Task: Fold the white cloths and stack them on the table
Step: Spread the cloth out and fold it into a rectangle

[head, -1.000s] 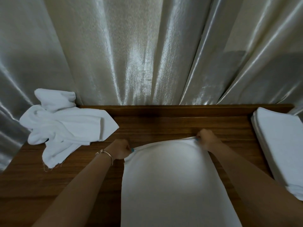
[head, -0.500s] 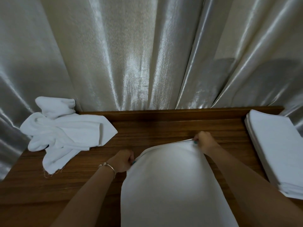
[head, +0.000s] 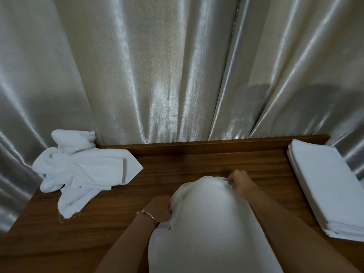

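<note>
Mid-fold: left hand (head: pixel 160 210) and right hand (head: pixel 239 182) each pinch a far corner of the white cloth (head: pixel 208 223) over the table (head: pixel 197 164). Next, likely align edges, then lay flat.

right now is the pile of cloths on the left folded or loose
Loose: the pile of cloths lies crumpled, corners sprawling over the table.

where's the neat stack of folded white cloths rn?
Head view: the stack of folded white cloths lies at the wooden table's right edge, beside the silvery curtain, right of the right hand.
</note>
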A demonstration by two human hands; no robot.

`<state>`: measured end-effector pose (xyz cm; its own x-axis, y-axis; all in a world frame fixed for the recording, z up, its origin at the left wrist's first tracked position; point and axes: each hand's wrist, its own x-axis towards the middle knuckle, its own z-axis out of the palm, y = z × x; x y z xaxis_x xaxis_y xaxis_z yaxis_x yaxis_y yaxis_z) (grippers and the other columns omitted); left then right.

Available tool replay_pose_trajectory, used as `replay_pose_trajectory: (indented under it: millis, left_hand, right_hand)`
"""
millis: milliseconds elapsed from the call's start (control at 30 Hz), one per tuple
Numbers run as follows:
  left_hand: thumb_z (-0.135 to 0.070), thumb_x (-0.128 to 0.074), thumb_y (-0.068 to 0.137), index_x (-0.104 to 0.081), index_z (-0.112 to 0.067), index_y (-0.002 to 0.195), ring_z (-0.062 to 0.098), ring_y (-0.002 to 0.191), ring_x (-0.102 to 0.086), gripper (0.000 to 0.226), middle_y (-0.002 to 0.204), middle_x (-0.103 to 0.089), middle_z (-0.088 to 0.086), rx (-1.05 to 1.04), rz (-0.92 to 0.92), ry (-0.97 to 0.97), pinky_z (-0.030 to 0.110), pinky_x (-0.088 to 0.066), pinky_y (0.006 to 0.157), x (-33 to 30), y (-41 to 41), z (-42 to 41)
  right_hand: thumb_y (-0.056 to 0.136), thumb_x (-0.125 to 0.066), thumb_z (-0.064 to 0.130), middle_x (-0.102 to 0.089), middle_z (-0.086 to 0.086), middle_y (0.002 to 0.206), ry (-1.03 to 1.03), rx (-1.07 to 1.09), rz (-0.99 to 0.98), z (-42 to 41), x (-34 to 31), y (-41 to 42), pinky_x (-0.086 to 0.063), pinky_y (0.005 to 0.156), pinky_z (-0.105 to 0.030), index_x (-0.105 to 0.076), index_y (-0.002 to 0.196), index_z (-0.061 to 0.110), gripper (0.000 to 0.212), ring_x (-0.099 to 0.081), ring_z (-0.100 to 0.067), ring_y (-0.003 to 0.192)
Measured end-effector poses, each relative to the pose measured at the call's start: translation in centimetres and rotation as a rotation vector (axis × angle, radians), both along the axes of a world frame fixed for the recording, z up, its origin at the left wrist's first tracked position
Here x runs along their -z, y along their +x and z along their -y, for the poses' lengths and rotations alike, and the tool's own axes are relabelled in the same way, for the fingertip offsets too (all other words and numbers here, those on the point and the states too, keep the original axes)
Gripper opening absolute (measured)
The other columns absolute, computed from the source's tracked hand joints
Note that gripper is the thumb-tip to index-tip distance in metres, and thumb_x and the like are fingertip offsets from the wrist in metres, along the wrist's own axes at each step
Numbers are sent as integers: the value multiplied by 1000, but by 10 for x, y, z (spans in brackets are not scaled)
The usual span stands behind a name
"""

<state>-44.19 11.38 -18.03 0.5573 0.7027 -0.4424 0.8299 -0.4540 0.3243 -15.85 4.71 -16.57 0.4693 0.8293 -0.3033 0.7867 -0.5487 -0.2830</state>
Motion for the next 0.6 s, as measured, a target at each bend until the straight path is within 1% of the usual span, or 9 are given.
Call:
replay_pose_trajectory:
  millis: [67,133,167,267,367,500,567,600]
  left_hand:
    - [-13,-56,84,-58,-9,105,25,106,-58,21,112,-62,10,11,-13,32,28,-46,86,-3,-1,-1]
    - [-13,-57,85,-57,-15,97,24,104,-58,12,106,-61,7,-3,-1,51,28,-47,85,-7,-6,-6]
    - [-12,-57,86,-57,-15,96,24,103,-59,11,107,-61,7,-21,7,64,27,-47,84,-12,-8,-9]
    - [-10,-59,88,-62,-7,103,24,102,-60,16,111,-62,11,-51,13,160,28,-48,84,-34,-19,-27]
    - [-13,-68,83,-68,-5,98,22,98,-63,17,106,-67,11,-18,35,205,22,-47,79,-67,-29,-41]
    - [-18,-72,82,-75,-7,93,11,83,-61,16,99,-71,6,56,120,176,14,-46,74,-112,-37,-37]
    - [-18,-71,82,-75,-7,87,4,75,-59,12,94,-73,5,60,169,202,7,-42,66,-135,-38,-30]
    - [-16,-71,82,-75,-7,84,3,73,-59,11,92,-73,5,57,197,220,7,-42,64,-146,-38,-28]
  right_hand:
    - [92,-55,-1,-61,-14,126,-5,-26,26,0,-3,-1,-47,99,-33,-62,123,7,33,-59,-27,115]
    - [92,-56,-1,-62,-13,122,-19,-43,61,3,-8,-1,-50,97,-35,-63,121,9,32,-60,-26,110]
    - [92,-56,1,-63,-11,120,-21,-46,84,4,-12,1,-51,95,-35,-64,119,11,30,-61,-25,107]
    - [91,-55,4,-62,-9,117,-17,-82,164,11,-31,8,-53,90,-36,-63,116,14,28,-62,-25,104]
    - [91,-57,9,-61,-9,117,-21,-133,211,19,-55,16,-52,87,-34,-61,115,14,25,-60,-25,103]
    - [92,-57,13,-62,-10,117,25,-122,161,34,-88,22,-52,88,-36,-64,112,12,21,-61,-25,103]
    - [91,-58,13,-64,-11,114,87,-100,126,45,-109,27,-53,86,-35,-66,108,9,19,-62,-26,102]
    - [90,-59,13,-65,-11,112,113,-106,116,51,-121,29,-53,84,-35,-66,106,7,18,-62,-26,101]
